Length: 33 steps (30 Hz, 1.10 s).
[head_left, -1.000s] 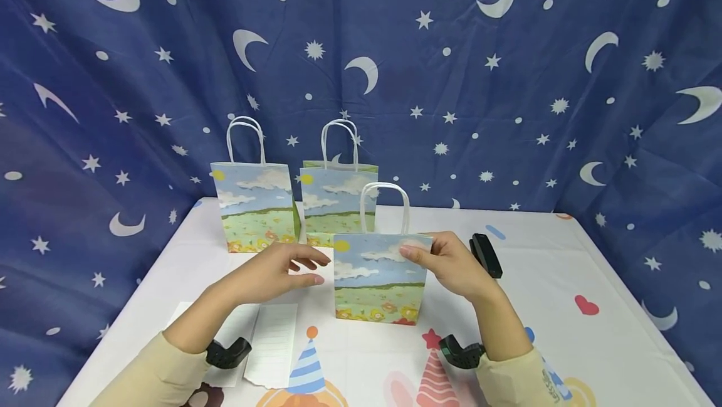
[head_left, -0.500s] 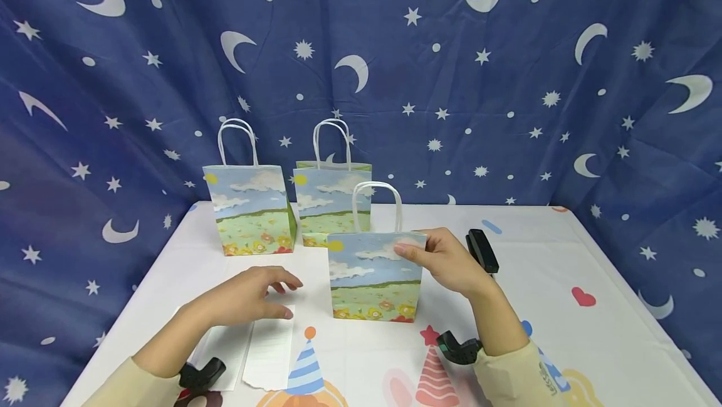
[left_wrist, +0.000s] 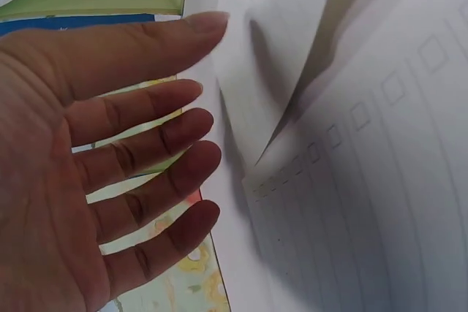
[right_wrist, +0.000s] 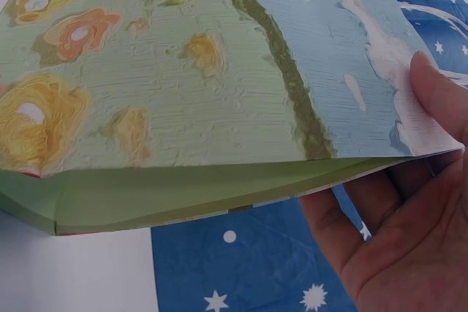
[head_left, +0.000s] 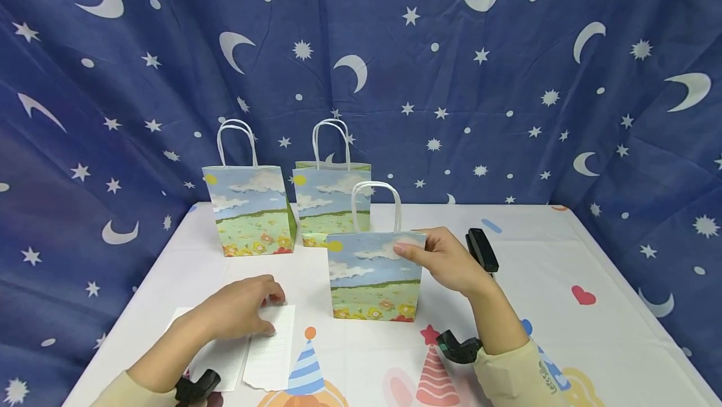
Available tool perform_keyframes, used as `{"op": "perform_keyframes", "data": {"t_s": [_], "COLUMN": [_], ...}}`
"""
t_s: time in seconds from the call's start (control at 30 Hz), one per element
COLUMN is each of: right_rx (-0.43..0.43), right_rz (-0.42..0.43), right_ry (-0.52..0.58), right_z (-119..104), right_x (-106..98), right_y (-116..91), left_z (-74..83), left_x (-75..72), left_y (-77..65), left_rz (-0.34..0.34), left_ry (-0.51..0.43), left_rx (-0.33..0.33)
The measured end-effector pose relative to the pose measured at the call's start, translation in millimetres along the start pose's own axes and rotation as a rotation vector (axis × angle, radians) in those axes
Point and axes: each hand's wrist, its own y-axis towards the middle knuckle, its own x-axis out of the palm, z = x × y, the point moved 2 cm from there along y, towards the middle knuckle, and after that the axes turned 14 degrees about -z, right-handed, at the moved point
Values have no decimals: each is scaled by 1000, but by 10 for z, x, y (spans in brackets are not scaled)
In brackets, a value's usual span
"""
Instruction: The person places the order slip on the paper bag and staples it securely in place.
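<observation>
"What do you count through the head camera?"

"I have one front bag [head_left: 375, 281] upright near the middle of the bench [head_left: 533, 253], two rear bags [head_left: 248, 209] side by side behind it, two lined sheets [head_left: 271, 357] at the near left and one black object [head_left: 482, 250] at the right. My right hand [head_left: 448, 263] pinches the front bag's upper right edge. My left hand [head_left: 237, 308] is at the sheets, loosely curved."

"Left wrist?"

"I see one thumb and four fingers [left_wrist: 191, 169], extended and free, just beside the two sheets, one edge raised. Whether I'm touching paper, I can't tell."

"Right wrist?"

"I get one thumb [right_wrist: 439, 100] on the front bag's printed face, with fingers behind it."
</observation>
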Motion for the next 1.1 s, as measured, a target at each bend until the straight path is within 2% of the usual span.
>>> {"op": "perform_keyframes", "data": {"t_s": [0.23, 0.57, 0.8, 0.97, 1.1], "right_rx": [-26, -15, -7, -2, -17], "right_rz": [-14, 15, 30, 14, -13], "right_ry": [8, 12, 22, 5, -12], "right_z": [-1, 9, 9, 14, 18], "right_x": [2, 5, 8, 2, -8], "right_y": [4, -2, -10, -3, 5], "left_z": [5, 17, 22, 18, 12], "left_x": [49, 46, 47, 56, 65], "left_y": [27, 63, 50, 43, 45], "left_rz": [-24, -49, -27, -2, -8], "left_ry": [30, 9, 20, 21, 4], "left_rx": [-49, -80, -56, -42, -53]}}
